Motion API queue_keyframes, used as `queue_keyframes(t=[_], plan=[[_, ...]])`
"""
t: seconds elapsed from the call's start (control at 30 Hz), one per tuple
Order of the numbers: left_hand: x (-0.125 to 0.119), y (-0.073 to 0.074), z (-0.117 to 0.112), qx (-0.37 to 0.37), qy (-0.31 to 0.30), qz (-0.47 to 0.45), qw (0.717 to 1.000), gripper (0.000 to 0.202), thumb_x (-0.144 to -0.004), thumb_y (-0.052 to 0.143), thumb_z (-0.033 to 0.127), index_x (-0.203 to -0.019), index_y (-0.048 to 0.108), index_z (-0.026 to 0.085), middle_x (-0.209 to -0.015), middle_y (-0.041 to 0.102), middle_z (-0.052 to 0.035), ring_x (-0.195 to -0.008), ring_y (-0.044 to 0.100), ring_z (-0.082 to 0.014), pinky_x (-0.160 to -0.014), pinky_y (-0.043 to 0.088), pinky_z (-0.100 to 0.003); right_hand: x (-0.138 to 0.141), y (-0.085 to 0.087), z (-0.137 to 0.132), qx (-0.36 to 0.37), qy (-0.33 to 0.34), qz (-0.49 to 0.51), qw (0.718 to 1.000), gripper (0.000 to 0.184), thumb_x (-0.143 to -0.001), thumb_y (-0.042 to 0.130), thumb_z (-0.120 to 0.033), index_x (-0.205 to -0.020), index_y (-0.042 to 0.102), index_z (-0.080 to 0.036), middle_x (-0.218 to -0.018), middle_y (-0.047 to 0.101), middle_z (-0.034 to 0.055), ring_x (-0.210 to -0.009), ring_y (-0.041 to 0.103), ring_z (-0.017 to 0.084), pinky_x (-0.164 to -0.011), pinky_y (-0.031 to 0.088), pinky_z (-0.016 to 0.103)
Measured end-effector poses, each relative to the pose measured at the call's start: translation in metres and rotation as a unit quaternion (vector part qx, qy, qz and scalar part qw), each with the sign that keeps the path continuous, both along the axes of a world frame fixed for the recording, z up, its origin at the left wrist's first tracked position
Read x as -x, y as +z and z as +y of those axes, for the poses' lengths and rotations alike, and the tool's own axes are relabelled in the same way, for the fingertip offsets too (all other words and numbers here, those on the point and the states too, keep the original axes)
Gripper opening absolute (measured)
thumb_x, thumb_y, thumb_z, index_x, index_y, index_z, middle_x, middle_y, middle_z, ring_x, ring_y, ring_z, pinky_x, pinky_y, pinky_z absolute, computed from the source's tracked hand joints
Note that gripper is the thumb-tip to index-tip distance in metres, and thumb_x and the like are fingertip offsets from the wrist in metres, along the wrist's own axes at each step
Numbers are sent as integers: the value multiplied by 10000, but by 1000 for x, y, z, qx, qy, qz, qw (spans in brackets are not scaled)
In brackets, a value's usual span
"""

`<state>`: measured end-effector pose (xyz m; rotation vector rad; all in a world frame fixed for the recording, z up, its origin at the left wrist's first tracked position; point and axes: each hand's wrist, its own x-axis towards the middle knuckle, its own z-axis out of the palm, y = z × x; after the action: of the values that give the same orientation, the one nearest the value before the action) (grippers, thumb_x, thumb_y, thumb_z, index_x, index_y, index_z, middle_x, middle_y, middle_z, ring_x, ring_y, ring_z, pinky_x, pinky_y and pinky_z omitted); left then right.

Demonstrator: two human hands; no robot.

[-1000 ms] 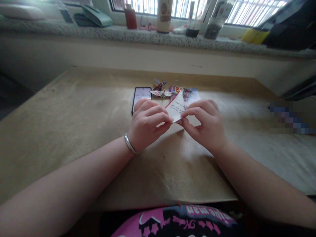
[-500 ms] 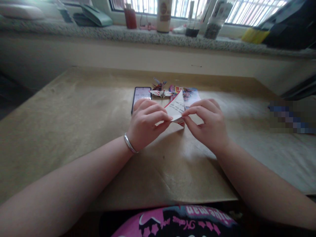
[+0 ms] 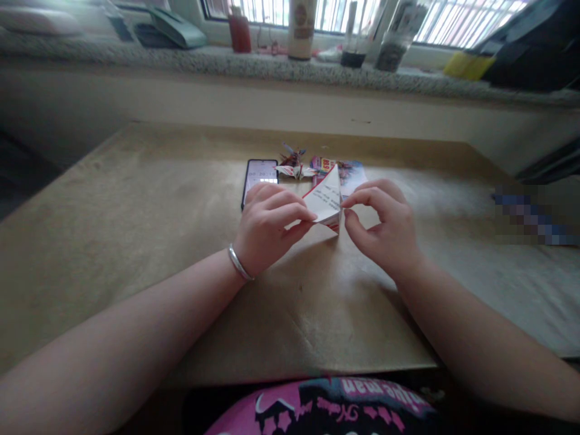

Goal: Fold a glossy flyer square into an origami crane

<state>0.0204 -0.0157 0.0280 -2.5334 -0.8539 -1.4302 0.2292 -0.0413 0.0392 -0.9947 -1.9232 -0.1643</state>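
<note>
A folded triangle of white printed paper [image 3: 326,200] with red edges stands over the brown paper-covered table [image 3: 136,229]. My left hand [image 3: 267,226], with a silver bangle at the wrist, is closed and pinches the paper's lower left edge. My right hand [image 3: 383,226] pinches its right edge between thumb and forefinger. A finished folded paper crane [image 3: 293,164] lies just behind, next to a stack of colourful printed sheets [image 3: 348,172] and a phone [image 3: 260,176] with its screen lit.
A stone windowsill [image 3: 272,66] runs along the back with a red cup [image 3: 240,31], a bottle [image 3: 302,27], jars and a yellow object [image 3: 466,65]. The table's front edge lies close to my body. A blurred patch [image 3: 530,214] sits at the right.
My right hand has slid slightly right and up along the paper's edge, and its fingers have lifted a little. The triangle stands a bit more upright. My left hand has stayed put.
</note>
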Motion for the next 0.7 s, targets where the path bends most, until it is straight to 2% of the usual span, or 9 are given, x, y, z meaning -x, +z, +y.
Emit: queue_keyframes(t=[0.13, 0.3, 0.6, 0.7], plan=[[-1, 1, -1, 4, 1, 2, 1000, 145, -827, 681, 346, -714, 678, 256, -768, 711, 33, -787, 577, -138, -810, 397, -322, 2, 1, 0, -13, 23, -44, 999, 82, -783, 604, -169, -812, 596, -246, -832, 609, 24, -831, 585, 188, -767, 471, 360], [0, -1, 2, 18, 14, 7, 1000, 161, -836, 667, 379, -746, 687, 247, -789, 710, 21, -790, 580, -141, -821, 401, -321, 1, 1, 0, -30, 13, -73, 997, 59, -824, 603, -189, -806, 596, -246, -818, 605, 21, -807, 576, 182, -754, 457, 360], [13, -12, 23, 66, 83, 39, 994, 141, -833, 658, 326, -742, 697, 225, -781, 702, -2, -776, 593, -160, -816, 410, -337, -14, -3, 6, -26, -13, -34, 999, 87, -819, 606, -178, -789, 592, -259, -793, 600, 28, -825, 587, 206, -742, 480, 387], [16, -15, 27, 102, 73, 62, 990, 129, -832, 635, 292, -755, 685, 202, -766, 681, -14, -750, 588, -159, -759, 428, -320, -16, -4, 6, -17, -25, -24, 999, 93, -812, 614, -176, -786, 589, -262, -801, 608, 26, -836, 591, 209, -753, 486, 395]])
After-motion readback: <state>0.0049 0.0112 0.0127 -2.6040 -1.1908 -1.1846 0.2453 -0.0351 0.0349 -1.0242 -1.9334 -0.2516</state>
